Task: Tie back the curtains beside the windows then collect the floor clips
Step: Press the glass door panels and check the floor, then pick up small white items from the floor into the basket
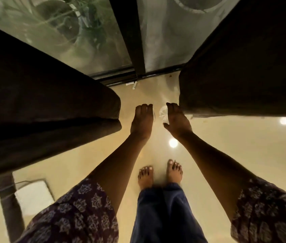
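Note:
Two dark curtains hang either side of me, the left curtain [47, 95] and the right curtain [244, 67]. My hands reach down between them over the floor. My right hand [177, 120] holds a small clear plastic piece [163, 114] between thumb and fingers, close to the right curtain's hem. My left hand [142, 120] is held back-up beside it with its fingertips bent out of sight. A thin clear edge glints by its index finger. Small white clips [133, 84] lie on the floor against the window track.
Glass window panels with a dark frame post [133, 50] stand ahead, plants behind the glass. The glossy beige floor [226, 155] reflects ceiling lights. My bare feet [159, 176] stand below the hands. A white box [33, 197], a cable and a dark furniture leg sit at lower left.

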